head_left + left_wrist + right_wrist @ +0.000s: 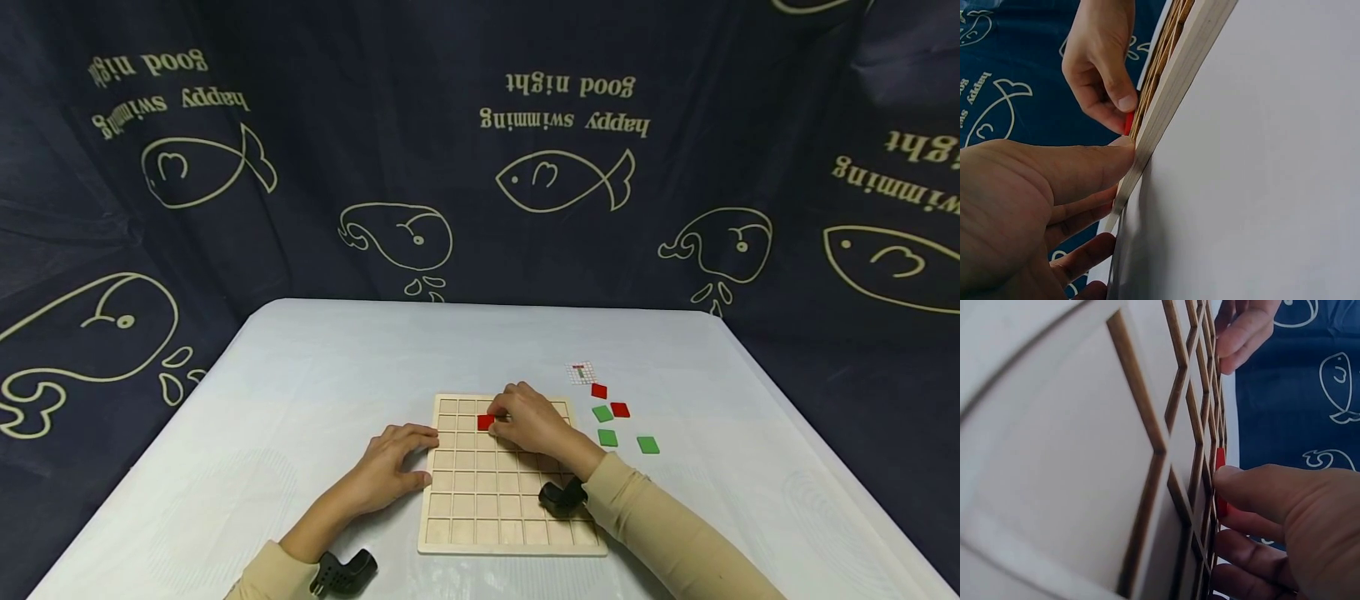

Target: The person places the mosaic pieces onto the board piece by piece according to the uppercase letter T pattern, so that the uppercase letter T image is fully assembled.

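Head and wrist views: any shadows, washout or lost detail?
Head: the small white gridded card is too tiny to read clearly; left wrist: a soft shadow darkens the white table beside the pale wooden grid board; right wrist: the board's near part looks washed out.

The right hand (528,421) covers some cells of the wooden board (465,483), and in the right wrist view its thumb hides the middle of the red tile (1222,503). The pattern card (581,372) is too small to read exactly. The bottom edge cuts both sleeves (660,521) in the head view.
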A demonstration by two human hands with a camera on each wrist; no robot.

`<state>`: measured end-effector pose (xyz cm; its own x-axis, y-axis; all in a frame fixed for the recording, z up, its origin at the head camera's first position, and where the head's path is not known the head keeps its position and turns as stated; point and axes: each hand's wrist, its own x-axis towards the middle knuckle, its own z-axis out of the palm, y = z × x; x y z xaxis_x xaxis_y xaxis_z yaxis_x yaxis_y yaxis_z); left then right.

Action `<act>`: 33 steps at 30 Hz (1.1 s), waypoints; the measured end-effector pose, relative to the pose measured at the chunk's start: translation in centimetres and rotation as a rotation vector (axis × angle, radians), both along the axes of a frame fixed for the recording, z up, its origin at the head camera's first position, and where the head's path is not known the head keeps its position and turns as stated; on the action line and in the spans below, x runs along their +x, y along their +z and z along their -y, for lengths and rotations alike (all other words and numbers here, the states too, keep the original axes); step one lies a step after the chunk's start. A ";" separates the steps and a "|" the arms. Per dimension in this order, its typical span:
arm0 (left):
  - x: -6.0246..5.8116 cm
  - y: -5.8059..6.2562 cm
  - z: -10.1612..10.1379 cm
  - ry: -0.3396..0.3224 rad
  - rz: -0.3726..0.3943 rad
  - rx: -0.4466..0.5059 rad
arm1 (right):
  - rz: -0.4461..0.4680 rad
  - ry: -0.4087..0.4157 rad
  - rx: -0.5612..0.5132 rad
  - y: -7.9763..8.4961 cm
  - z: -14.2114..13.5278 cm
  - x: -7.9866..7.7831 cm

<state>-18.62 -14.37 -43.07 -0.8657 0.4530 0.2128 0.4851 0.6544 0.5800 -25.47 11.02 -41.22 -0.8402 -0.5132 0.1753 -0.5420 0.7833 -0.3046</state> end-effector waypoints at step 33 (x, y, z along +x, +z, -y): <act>-0.1 -0.2 0.2 -0.009 0.001 0.014 | 0.052 0.032 -0.097 0.5 -1.8 0.4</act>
<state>-18.72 -14.57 -43.25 -0.8620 0.4575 0.2182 0.4900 0.6421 0.5895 -25.02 12.77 -40.70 -0.8328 -0.5229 0.1819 -0.5479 0.7313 -0.4061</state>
